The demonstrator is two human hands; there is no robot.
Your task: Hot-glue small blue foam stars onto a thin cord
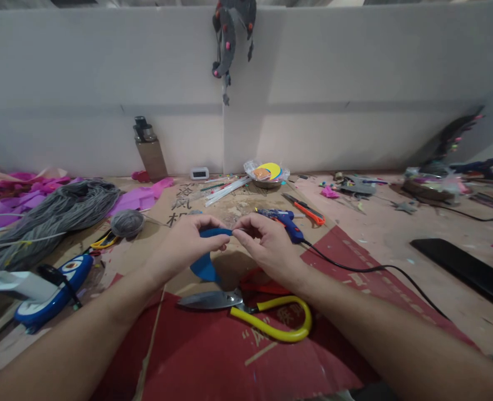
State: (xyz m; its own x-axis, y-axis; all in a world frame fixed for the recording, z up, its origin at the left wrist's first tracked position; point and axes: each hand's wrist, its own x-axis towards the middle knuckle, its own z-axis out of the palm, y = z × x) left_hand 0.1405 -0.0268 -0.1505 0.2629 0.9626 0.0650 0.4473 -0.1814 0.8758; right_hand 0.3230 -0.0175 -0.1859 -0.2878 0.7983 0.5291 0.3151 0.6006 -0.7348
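Observation:
A curved blue piece [205, 267], thin like felt or foam, hangs from my left hand [188, 242], whose thumb and fingers pinch its upper part. The fingertips of my right hand [263, 242] are pressed together at the piece's right end, close to my left fingertips. Just below my hands, scissors with yellow handles [300, 328] lie on the red printed cardboard [213, 356], blades pointing left. Something red [263, 281] lies partly under my right wrist. Behind my right hand is a blue glue gun [290, 225] with a black cord.
An orange cutter [311, 213] lies beyond the glue gun. Grey yarn [71, 209] and a blue-and-white power strip [54, 295] are at the left. A bottle [150, 153] and a bowl [267, 181] stand near the wall. A black slab [463, 270] lies at the right.

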